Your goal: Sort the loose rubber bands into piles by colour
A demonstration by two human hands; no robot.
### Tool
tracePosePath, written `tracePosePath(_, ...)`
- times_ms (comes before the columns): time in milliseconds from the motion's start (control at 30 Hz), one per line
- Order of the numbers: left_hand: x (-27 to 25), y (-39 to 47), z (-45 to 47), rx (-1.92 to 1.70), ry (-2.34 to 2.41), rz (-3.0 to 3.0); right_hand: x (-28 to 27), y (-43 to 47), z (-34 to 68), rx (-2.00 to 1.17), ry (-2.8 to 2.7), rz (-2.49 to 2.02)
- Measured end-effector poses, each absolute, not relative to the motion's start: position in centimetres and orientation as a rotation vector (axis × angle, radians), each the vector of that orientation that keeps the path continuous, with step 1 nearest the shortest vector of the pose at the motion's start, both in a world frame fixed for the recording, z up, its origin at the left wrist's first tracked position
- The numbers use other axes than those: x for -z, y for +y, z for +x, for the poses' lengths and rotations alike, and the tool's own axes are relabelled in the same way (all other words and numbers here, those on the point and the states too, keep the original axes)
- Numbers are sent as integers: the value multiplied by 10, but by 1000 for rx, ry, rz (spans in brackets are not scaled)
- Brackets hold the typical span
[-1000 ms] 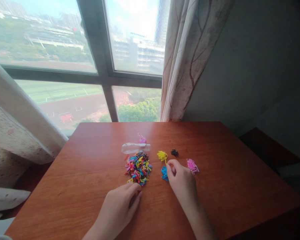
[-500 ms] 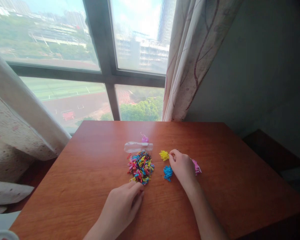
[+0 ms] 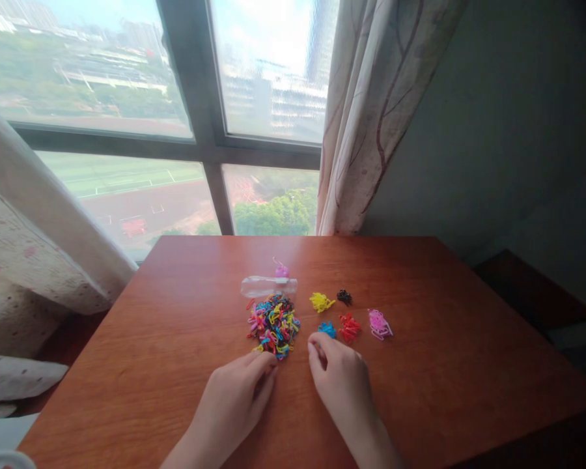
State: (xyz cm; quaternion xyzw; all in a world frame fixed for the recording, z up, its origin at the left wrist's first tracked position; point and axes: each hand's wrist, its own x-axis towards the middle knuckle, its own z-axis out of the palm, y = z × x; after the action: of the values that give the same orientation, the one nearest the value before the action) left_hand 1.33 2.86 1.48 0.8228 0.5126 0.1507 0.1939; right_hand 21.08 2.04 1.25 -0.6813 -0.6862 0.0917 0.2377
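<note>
While both bare hands were placed low over a reddish-brown wooden bench (image 3: pixel 141 384), a mixed pile of small multicoloured bands (image 3: pixel 273 326) lay near the bench's middle. The left hand (image 3: pixel 244 389) stood at the near edge of this pile, fingers curled, with thumb and forefinger almost together; whether a band was pinched between them could not be determined. The right hand (image 3: pixel 339 370) was just right of the pile's near end, its fingers bent inward and its thumb close to the forefinger; whether it had hold of anything could not be told.

Five single-colour heaps were recorded to the right of the mixed pile. A bright blue heap of bands (image 3: pixel 327 328) lay just beyond the right fingertips, partly covered by that hand; contact could not be confirmed. A red heap of bands (image 3: pixel 349 327) lay just right of the blue one, and a pink heap of bands (image 3: pixel 380 324) farther right. A yellow heap of bands (image 3: pixel 321 301) and a small black heap of bands (image 3: pixel 344 297) occupied the far row, yellow on the left. A clear plastic container (image 3: pixel 262 286) lay on its side beyond the mixed pile, with a glossy purple-pink rounded object (image 3: pixel 282 271) just behind it.
</note>
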Motion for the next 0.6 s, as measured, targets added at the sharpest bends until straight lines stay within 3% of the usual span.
tracePosePath(600, 0, 33, 7, -570, 1468, 2411, 0, 11, 176, -304, -1958, -1816)
